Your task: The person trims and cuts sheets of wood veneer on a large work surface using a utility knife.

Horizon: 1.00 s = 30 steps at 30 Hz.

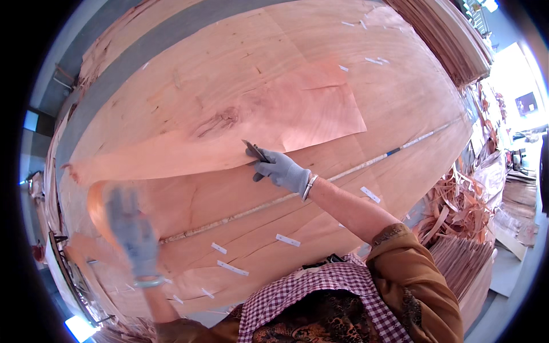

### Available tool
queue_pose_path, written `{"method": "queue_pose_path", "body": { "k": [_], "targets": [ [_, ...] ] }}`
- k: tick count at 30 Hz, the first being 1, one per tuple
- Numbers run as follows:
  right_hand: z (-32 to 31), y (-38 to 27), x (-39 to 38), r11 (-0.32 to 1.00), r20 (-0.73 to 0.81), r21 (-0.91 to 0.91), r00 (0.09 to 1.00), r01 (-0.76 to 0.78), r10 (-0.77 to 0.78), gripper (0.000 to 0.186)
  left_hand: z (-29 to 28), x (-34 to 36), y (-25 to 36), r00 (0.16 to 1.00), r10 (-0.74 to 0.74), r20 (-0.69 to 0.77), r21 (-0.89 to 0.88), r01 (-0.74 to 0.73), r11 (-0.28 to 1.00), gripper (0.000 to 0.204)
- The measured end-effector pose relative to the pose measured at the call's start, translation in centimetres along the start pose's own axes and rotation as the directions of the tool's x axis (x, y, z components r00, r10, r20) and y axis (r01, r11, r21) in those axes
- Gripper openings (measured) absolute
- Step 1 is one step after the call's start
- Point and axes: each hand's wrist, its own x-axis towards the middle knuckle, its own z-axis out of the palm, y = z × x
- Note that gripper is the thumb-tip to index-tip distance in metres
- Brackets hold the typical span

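My right hand [283, 171], in a grey glove, is closed round a dark, slim knife [255, 150] with its pointed tip toward the far left. It rests at the near edge of a loose, pinkish wood veneer piece [320, 108], which lies over a large pale veneer sheet [229, 200]. A dark knot marks the loose piece left of its middle. My left hand [132, 228], also gloved in grey, is smeared by motion over the near left of the sheet. Beside it a narrow veneer strip [98, 208] curls up; whether my fingers hold it cannot be made out.
A long, thin, pale rod [343, 173] with a blue band lies diagonally across the sheet. Several short white tape pieces [287, 240] stick to the veneer. Stacked veneer [440, 40] stands at the far right, with a heap of shavings [457, 200] and another stack [460, 266] nearer.
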Motion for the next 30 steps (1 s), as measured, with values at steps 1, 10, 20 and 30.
{"method": "queue_pose_path", "body": {
  "k": [1, 10, 20, 30],
  "targets": [
    [-0.4, -0.3, -0.6, 0.999, 0.007, -0.043, 1.000, 0.014, -0.014, 0.046, 2.3, 0.2, 2.9, 0.994, 0.044, 0.103, -0.037, -0.040, 0.999, 0.079],
    [-8.7, -3.7, -6.5, 0.241, 0.022, -0.957, 0.867, 0.162, -0.499, 0.062, 9.6, 4.5, 2.7, 0.930, 0.111, 0.350, 0.410, -0.259, 0.875, 0.071],
    [-14.4, -3.5, -5.1, -0.081, 0.108, -0.994, 0.846, 0.077, -0.522, 0.019, 12.4, 6.8, -0.4, 0.972, 0.131, 0.193, 0.400, -0.200, 0.894, 0.008],
    [-12.6, -21.7, -2.3, -0.337, 0.313, -0.942, 0.340, -0.010, -0.886, 0.024, 8.0, 19.3, -0.3, 0.880, 0.102, -0.463, 0.120, -0.052, 0.991, 0.014]
  ]
}}
